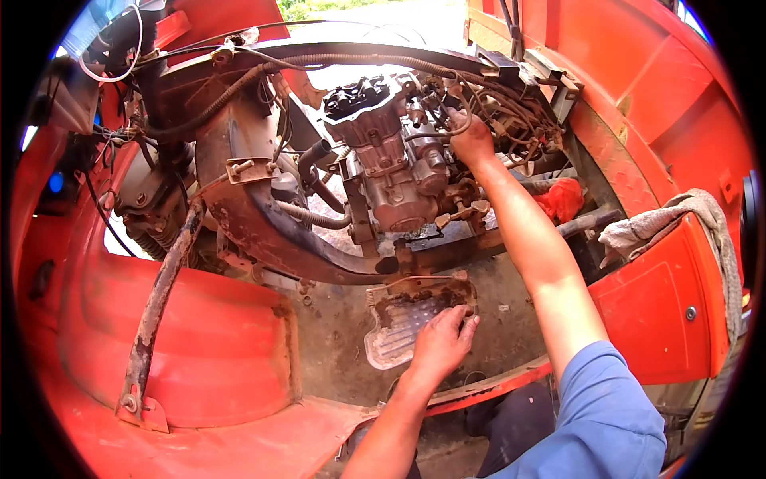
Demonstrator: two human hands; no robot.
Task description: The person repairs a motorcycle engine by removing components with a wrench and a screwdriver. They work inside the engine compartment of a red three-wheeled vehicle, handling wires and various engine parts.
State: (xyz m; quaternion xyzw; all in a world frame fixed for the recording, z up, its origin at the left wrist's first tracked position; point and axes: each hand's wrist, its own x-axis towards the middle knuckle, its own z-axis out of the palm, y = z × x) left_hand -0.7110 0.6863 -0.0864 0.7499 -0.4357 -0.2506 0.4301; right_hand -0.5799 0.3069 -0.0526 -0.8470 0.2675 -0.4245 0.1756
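A grey metal engine (391, 152) stands in the middle of a red vehicle frame, its top uncovered so that dark inner parts show. My right hand (472, 137) reaches to the engine's right side, fingers closed in among thin hoses and cables beside the carburetor area. What those fingers grip is hidden. A dark bent hose (423, 136) runs close to them. Nearer to me, my left hand (444, 343) hovers at or rests on a ribbed metal plate (391, 331) with dirt along its far edge; contact is unclear. Its fingers are loosely bent, with nothing visible in them.
A corrugated conduit (351, 61) and tangled wires (519, 120) run along the frame behind the engine. A rusty strut (163, 303) slants down at the left. On the right, a grey rag (686, 219) drapes over a red panel (662, 307), near a red cloth-like bundle (565, 199).
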